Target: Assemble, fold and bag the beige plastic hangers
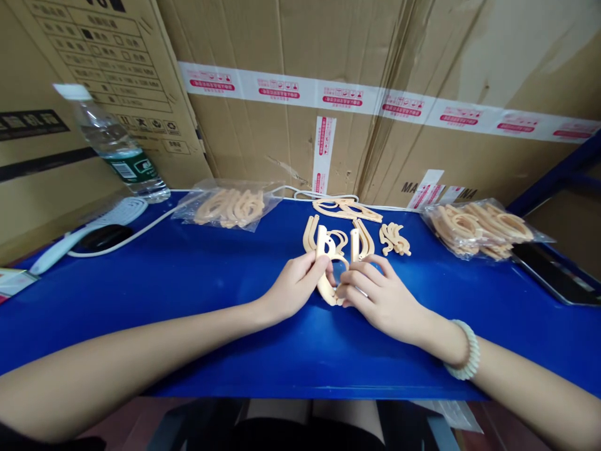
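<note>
Pinching one beige plastic piece at frame centre, left hand and right hand grasp opposite sides, apparently bracing it just above blue table. Loose pieces lie behind, within reach; bagged pieces upper left.

Looks onto a glossy blue table pushed up against a wall of tall brown cardboard cartons. Shows a band of white tape with red print across those cartons, short strips hanging below. Catches soft, even light, paler on the cardboard at upper right. Takes in a blue metal frame at right and reddish floor under the table's near edge
</note>
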A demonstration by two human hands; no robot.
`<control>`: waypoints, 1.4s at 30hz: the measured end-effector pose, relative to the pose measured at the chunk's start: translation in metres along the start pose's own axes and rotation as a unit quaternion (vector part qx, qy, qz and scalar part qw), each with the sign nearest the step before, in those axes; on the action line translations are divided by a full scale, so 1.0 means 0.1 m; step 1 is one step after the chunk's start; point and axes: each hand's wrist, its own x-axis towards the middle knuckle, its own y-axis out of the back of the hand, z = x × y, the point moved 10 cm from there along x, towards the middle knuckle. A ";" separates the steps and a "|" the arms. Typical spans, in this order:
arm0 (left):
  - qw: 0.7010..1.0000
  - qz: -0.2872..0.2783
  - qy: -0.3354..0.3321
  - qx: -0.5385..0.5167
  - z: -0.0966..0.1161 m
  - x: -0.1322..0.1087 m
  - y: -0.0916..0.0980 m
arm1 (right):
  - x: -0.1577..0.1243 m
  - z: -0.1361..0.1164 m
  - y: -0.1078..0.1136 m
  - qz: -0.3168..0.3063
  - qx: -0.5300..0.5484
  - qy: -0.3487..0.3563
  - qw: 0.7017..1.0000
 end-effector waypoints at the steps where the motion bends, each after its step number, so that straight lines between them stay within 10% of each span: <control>1: 1.000 0.003 -0.004 0.004 0.01 -0.01 0.01 | 0.01 0.02 0.00 -0.001 -0.011 -0.009 1.000; 8: 0.996 0.037 0.001 -0.083 0.04 -0.03 0.05 | -0.03 0.24 -0.14 -0.054 -0.032 -0.108 0.992; 42: 0.995 0.080 0.001 -0.059 -0.02 -0.02 0.13 | 0.03 0.13 0.03 -0.005 -0.013 -0.063 0.998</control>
